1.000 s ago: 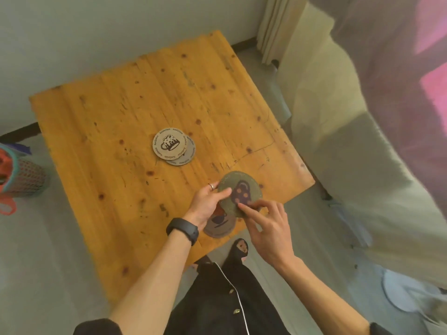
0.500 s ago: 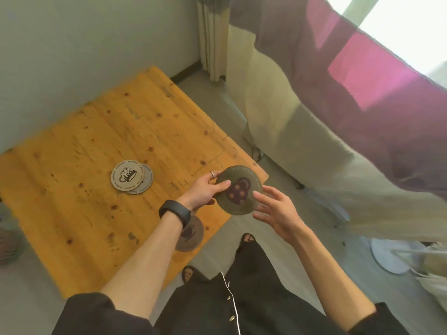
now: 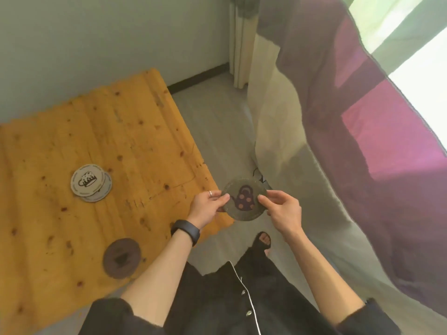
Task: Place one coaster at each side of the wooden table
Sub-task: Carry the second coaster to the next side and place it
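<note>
Now my right hand (image 3: 281, 211) has closed onto the teapot coaster (image 3: 244, 198) too; my left hand (image 3: 208, 207) pinches its other edge, past the bench (image 3: 145, 131) corner.

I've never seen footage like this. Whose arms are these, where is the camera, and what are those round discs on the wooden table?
There is no machine here: a person wears a camera on the head, looking down at their own arms. The left hand and right hand each pinch an edge of a green teapot coaster, held in the air just off the wooden table corner. On the table lie a dark brown coaster near the front edge and a stack of two pale coasters, the top one printed with a mug.
</note>
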Demonstrator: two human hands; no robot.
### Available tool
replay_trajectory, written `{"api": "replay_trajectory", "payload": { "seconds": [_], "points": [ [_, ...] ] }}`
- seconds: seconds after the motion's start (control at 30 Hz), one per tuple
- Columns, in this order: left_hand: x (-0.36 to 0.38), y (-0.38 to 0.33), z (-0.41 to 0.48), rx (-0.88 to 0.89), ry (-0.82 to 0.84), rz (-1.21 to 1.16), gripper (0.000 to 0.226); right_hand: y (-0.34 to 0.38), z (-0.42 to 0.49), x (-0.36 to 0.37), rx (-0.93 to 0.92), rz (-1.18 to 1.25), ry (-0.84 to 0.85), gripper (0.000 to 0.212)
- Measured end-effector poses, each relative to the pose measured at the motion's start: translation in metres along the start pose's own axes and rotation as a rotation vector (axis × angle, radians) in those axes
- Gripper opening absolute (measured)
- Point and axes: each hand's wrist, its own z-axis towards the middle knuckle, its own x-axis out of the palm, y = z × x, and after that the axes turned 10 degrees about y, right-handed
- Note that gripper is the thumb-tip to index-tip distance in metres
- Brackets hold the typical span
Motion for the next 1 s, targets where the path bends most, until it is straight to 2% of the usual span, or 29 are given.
{"api": "replay_trajectory", "payload": {
  "seconds": [0.07,0.17,0.33,0.47,0.63,0.73,0.87,1.0],
  "points": [
    [0.027,-0.002,0.012,-0.028,-0.084,-0.076,0.04,0.006,0.023,-0.024,-0.013,-0.065,0.031,0.029],
    [0.05,-0.008,0.029,-0.074,-0.127,-0.116,0.037,0.018,0.06,-0.052,-0.034,-0.129,0.087,0.024],
    [0.046,-0.024,0.058,-0.109,-0.287,-0.178,0.036,0.04,0.117,-0.051,-0.03,-0.239,0.26,0.025],
    [0.025,-0.028,0.078,-0.119,-0.43,-0.248,0.035,0.066,0.163,-0.024,-0.06,-0.375,0.421,0.024],
    [-0.014,-0.04,0.108,-0.115,-0.544,-0.385,0.033,0.109,0.219,0.022,-0.193,-0.577,0.544,0.021],
    [-0.035,-0.048,0.114,-0.159,-0.641,-0.399,0.025,0.14,0.247,0.053,-0.246,-0.687,0.646,0.019],
    [-0.058,-0.052,0.126,-0.197,-0.75,-0.494,0.023,0.18,0.279,0.1,-0.353,-0.824,0.773,0.013],
    [-0.075,-0.06,0.14,-0.233,-0.898,-0.616,0.021,0.213,0.312,0.155,-0.385,-0.993,0.913,0.014]
  ]
}}
